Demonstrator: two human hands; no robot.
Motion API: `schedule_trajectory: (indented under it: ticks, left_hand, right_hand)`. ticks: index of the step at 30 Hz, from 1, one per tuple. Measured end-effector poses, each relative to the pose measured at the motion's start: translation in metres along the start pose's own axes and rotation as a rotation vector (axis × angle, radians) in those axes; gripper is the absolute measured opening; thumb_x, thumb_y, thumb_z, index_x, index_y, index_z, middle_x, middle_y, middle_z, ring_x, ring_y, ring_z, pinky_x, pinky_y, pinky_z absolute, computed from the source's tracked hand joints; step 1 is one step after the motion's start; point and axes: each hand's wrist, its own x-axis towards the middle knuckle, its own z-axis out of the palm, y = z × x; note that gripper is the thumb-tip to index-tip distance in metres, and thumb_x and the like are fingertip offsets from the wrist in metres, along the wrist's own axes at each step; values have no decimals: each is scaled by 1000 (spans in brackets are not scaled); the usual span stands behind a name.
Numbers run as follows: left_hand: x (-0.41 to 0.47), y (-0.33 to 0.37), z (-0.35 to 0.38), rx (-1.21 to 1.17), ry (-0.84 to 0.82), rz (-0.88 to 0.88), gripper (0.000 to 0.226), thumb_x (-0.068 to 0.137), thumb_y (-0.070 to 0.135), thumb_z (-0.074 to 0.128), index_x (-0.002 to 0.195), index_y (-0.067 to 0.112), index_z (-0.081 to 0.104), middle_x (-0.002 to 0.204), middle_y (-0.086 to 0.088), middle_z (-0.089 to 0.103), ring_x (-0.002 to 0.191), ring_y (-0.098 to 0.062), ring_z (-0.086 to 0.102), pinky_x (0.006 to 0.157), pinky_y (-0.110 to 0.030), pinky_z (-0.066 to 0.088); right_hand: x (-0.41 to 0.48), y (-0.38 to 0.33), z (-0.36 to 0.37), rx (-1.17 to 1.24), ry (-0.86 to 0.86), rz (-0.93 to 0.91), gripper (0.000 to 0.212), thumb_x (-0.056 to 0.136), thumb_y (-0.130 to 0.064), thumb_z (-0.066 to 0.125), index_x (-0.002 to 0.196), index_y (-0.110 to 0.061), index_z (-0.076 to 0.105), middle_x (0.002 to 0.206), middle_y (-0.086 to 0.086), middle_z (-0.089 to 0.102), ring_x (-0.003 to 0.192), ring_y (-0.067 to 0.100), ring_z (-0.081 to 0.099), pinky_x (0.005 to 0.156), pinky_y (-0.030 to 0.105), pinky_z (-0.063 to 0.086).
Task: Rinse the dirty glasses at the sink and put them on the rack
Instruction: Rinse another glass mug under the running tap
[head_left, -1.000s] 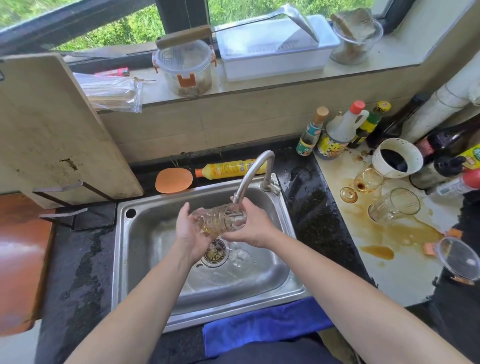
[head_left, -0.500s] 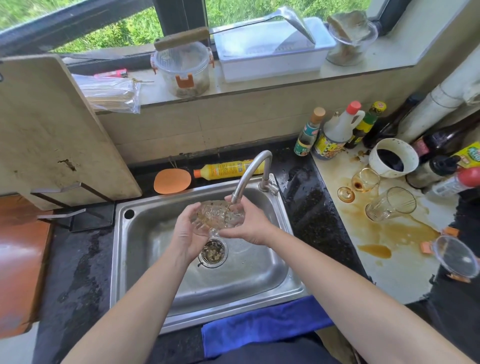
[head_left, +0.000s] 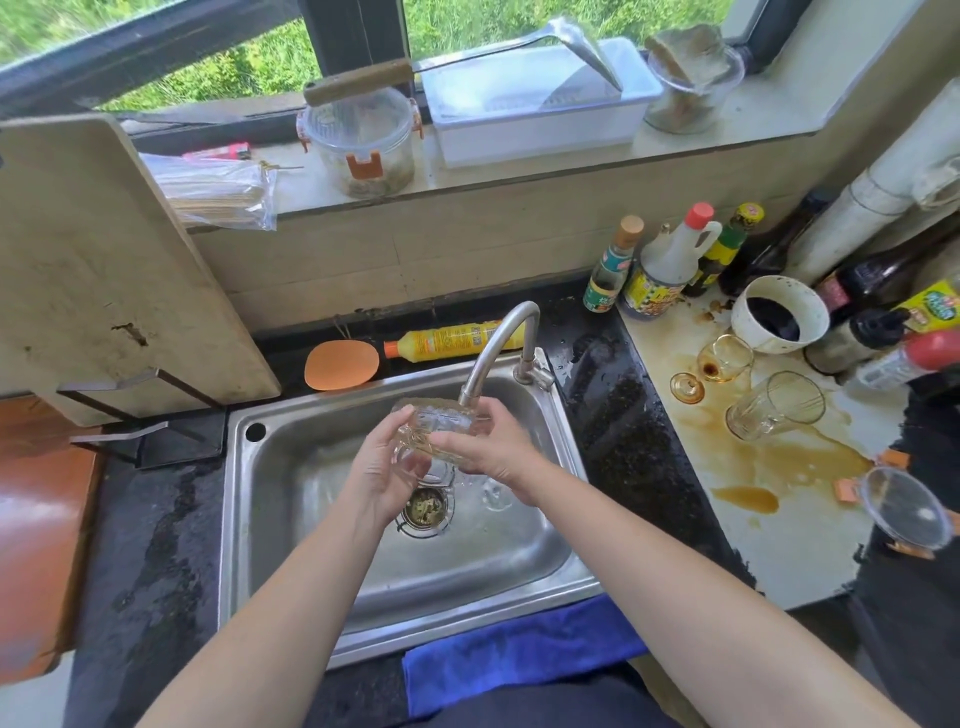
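A cut-pattern clear glass (head_left: 434, 423) lies on its side just under the faucet spout (head_left: 496, 345), over the steel sink (head_left: 322, 525). My left hand (head_left: 382, 467) cups its left end and my right hand (head_left: 485, 444) grips its right end. On the stained counter to the right lie a plain clear glass (head_left: 774, 408) on its side and a small amber stemmed glass (head_left: 714, 364) tipped over. A white rack tray (head_left: 540, 104) stands on the window sill behind the sink.
Brown spilled liquid (head_left: 789, 457) covers the right counter, with sauce bottles (head_left: 660, 270), a white bowl (head_left: 779, 314) and a clear lid (head_left: 906, 509) around it. A cutting board (head_left: 104, 260) leans at left. A blue cloth (head_left: 519, 652) hangs at the sink's front edge. A yellow detergent bottle (head_left: 441, 340) lies behind the sink.
Both hands have lifted the patterned glass a little, closer to the spout, and turned it between them. The glasses on the counter have not moved.
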Motion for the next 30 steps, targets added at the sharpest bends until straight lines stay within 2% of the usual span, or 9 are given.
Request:
schedule_trajectory:
  ticks: [2, 5, 7, 11, 17, 22, 26, 28, 30]
  left_hand:
    - [1, -1, 1, 65, 36, -10, 22, 86, 30, 70, 103, 18, 64, 92, -3, 67, 81, -19, 57, 70, -33, 49]
    - [5, 0, 2, 114, 66, -37, 39, 86, 37, 72, 117, 14, 67, 112, -8, 69, 98, -28, 60, 82, -44, 52]
    - [8, -1, 5, 132, 46, -53, 34, 93, 39, 65, 114, 12, 68, 112, -10, 72, 96, -29, 63, 81, -43, 53]
    - [7, -6, 10, 74, 29, -102, 27, 102, 29, 53, 87, 10, 66, 80, -8, 72, 79, -24, 66, 69, -40, 58]
    - [11, -19, 11, 98, 14, -187, 25, 101, 30, 51, 90, 12, 63, 88, -10, 66, 77, -22, 60, 76, -38, 54]
    - [18, -19, 17, 40, 7, -152, 21, 99, 15, 50, 97, 5, 67, 106, -18, 66, 89, -26, 61, 96, -45, 49]
    - [21, -18, 13, 101, 27, -147, 22, 100, 18, 50, 87, 10, 66, 86, -9, 64, 73, -20, 55, 75, -37, 50]
    - [20, -21, 14, 136, 10, -164, 26, 103, 23, 49, 86, 11, 66, 78, -4, 65, 75, -19, 57, 75, -36, 51]
    - [18, -24, 19, 170, 2, -174, 29, 104, 25, 47, 88, 12, 68, 74, -2, 64, 79, -20, 56, 79, -37, 50]
  right_hand:
    - [-4, -1, 0, -114, 87, -70, 75, 70, -40, 91, 130, -30, 47, 124, -8, 58, 113, 12, 59, 94, 33, 53]
    - [-9, -4, 0, -233, 148, -146, 84, 70, -35, 91, 137, -29, 42, 124, -9, 55, 114, 11, 57, 89, 25, 43]
    - [-10, -6, 3, -279, 175, -182, 85, 69, -34, 91, 139, -28, 42, 124, -11, 54, 116, 10, 55, 91, 24, 41]
    - [-8, -7, 8, -352, 196, -259, 70, 66, -37, 91, 121, -33, 48, 116, -12, 57, 118, 14, 53, 98, 32, 46]
    - [-9, -2, 0, -387, 176, -286, 75, 64, -39, 91, 126, -35, 50, 123, -10, 58, 116, 11, 55, 99, 31, 48]
    - [-15, -3, -1, -423, 169, -299, 74, 67, -36, 90, 130, -35, 51, 112, -17, 63, 104, 6, 58, 83, 16, 42]
    - [-12, -2, -9, -447, 147, -269, 76, 66, -34, 91, 130, -36, 50, 116, -17, 61, 110, 7, 58, 88, 18, 43]
    - [-8, -2, -15, -381, 179, -214, 80, 65, -37, 93, 133, -36, 50, 124, -17, 61, 116, 5, 58, 97, 21, 46]
    - [-5, -4, -18, -329, 233, -172, 83, 64, -41, 93, 136, -33, 52, 130, -15, 62, 120, 7, 57, 97, 21, 43]
